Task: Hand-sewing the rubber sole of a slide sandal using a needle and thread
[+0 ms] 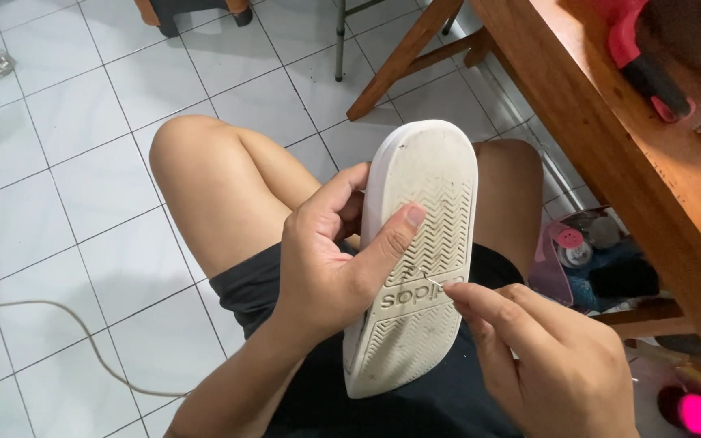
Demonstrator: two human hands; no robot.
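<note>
Head view: white shoe [415,268] held sole-up over the person's lap, toe end pointing away, heel end toward the body. Sole is off-white with a zigzag tread and looks grubby. Left hand [326,268] is wrapped around the shoe's left edge, thumb pressed flat across the tread near the middle, fingers curled behind the upper; grip is firm and closed on the shoe. Right hand [553,357] sits at the shoe's right edge, thumb and forefinger pinched tight on a thin needle [434,281] whose tip rests against the sole's midsection. Whether thread trails from it cannot be told. Person is seated, bare knees apart, in dark shorts [261,292]. Wooden table [610,138] stands to the right. White tiled floor [58,203] lies below, with a pale cable [66,320] running across it at left.
</note>
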